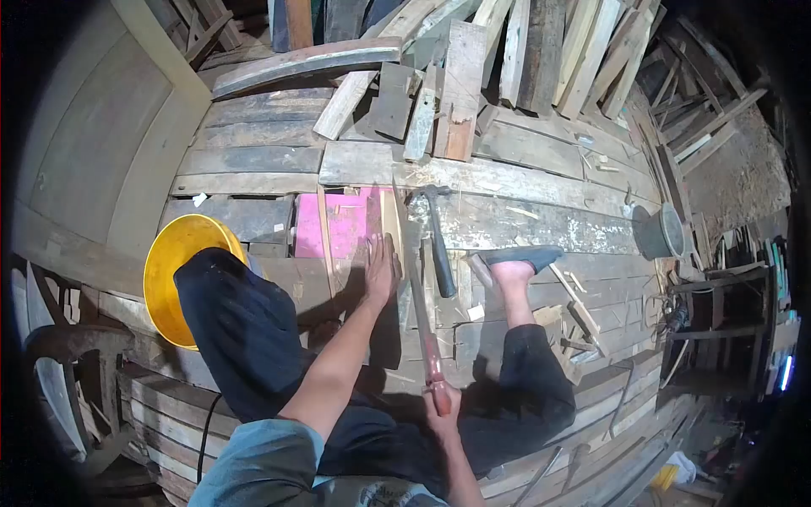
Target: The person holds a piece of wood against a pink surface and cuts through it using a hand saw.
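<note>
In the head view, my right hand (443, 410) is closed around the red handle of a handsaw (417, 296), whose long blade points away from me. My left hand (382, 269) lies with its fingers stretched out on a narrow wooden board (390, 215), just left of the blade. Whether the saw's teeth touch the board cannot be made out. A claw hammer (438, 249) with a dark handle rests on the planks right of the saw. Left of my left hand is a bright pink sheet (329, 226) with a thin wood strip across it.
Beside my left knee stands a yellow bucket (160, 291). Several boards lean and lie at the back, including a pale plank (463, 84) and a curved beam (308, 63). A grey bucket (659, 235) is at the right. Wood scraps (583, 317) lie near my right foot.
</note>
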`<state>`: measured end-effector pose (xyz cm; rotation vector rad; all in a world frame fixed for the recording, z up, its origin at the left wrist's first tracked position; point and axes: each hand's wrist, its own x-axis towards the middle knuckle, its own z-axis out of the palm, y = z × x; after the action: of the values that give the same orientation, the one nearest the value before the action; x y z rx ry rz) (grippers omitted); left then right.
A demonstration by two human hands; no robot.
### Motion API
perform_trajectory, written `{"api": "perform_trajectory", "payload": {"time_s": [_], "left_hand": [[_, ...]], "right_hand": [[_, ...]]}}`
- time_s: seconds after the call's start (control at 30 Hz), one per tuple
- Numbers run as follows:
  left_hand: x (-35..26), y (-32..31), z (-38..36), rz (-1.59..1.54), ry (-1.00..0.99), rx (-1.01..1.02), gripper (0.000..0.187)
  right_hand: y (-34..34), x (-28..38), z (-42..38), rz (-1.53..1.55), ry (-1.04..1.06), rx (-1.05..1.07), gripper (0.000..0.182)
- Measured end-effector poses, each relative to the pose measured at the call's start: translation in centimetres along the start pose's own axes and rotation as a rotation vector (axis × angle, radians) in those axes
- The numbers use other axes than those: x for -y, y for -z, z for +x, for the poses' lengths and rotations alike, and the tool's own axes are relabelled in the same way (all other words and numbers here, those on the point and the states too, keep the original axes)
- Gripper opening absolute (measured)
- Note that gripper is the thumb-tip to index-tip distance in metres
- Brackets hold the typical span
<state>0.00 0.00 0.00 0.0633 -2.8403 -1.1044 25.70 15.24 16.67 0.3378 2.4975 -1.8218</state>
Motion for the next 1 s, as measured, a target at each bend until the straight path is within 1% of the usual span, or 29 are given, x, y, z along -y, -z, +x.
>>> {"api": "perform_trajectory", "payload": {"time_s": [0.03, 0.07, 0.1, 0.17, 0.27, 0.4, 0.5, 0.53, 0.63, 0.67, 0.77, 0.8, 0.87, 0.9, 0.93, 1.0], "left_hand": [[-0.3, -0.3, -0.3, 0.022, -0.023, -0.014, 0.057], [-0.5, -0.4, -0.6, 0.043, -0.046, -0.029, 0.057], [0.8, 0.4, 0.6, 0.041, -0.055, -0.038, 0.057], [0.9, 0.3, 0.3, -0.017, -0.036, -0.031, 0.056], [-0.3, 0.9, -0.4, 0.010, 0.004, -0.039, 0.056], [0.7, -0.9, -0.2, 0.094, -0.112, -0.091, 0.058], [3.1, -3.5, 0.4, -0.054, -0.058, -0.097, 0.061], [1.2, -0.9, 0.3, 0.088, 0.004, -0.029, 0.060], [-0.3, 0.7, 1.6, -0.072, 0.152, 0.049, 0.056], [-1.0, 1.0, 1.6, -0.130, 0.223, 0.033, 0.052], [-0.7, 0.6, 1.3, -0.080, 0.157, 0.000, 0.051], [-1.5, 1.7, 1.6, -0.066, 0.226, 0.080, 0.056], [0.5, -1.0, 1.7, -0.065, 0.172, -0.037, 0.058], [0.2, -0.6, 1.8, -0.065, 0.144, -0.098, 0.059], [-0.1, -0.1, 1.9, 0.034, 0.221, 0.077, 0.060], [-0.3, 0.8, 1.8, -0.110, 0.248, 0.082, 0.057]], "right_hand": [[0.2, 0.4, -0.1, -0.079, 0.078, 0.020, 0.012], [0.5, 1.1, -0.2, -0.136, 0.057, 0.037, 0.011], [-1.0, 0.3, 0.5, -0.070, 0.073, 0.008, 0.011], [-1.3, -0.9, 0.5, -0.004, 0.075, -0.041, 0.012], [-1.9, -1.2, 0.9, 0.001, 0.085, -0.031, 0.011], [-3.1, -0.3, 2.9, -0.019, 0.103, -0.022, 0.011], [-3.2, -0.6, 2.9, 0.000, 0.056, -0.017, 0.010], [-3.0, -0.9, 2.8, -0.024, 0.057, -0.019, 0.010], [-2.8, -0.1, 2.2, 0.072, 0.033, -0.098, 0.013], [-2.5, -0.8, 2.2, 0.113, 0.008, -0.077, 0.012], [-2.7, -1.9, 2.3, 0.163, -0.045, -0.004, 0.012], [-2.9, -1.8, 2.5, 0.158, -0.031, -0.009, 0.012], [-3.4, -1.3, 3.0, 0.153, 0.000, -0.018, 0.011], [-3.6, -1.2, 3.1, 0.152, 0.018, -0.021, 0.011], [-3.8, -1.3, 3.2, 0.170, 0.062, -0.035, 0.009], [-4.1, -3.2, 3.7, 0.117, 0.050, -0.050, 0.006]]}}
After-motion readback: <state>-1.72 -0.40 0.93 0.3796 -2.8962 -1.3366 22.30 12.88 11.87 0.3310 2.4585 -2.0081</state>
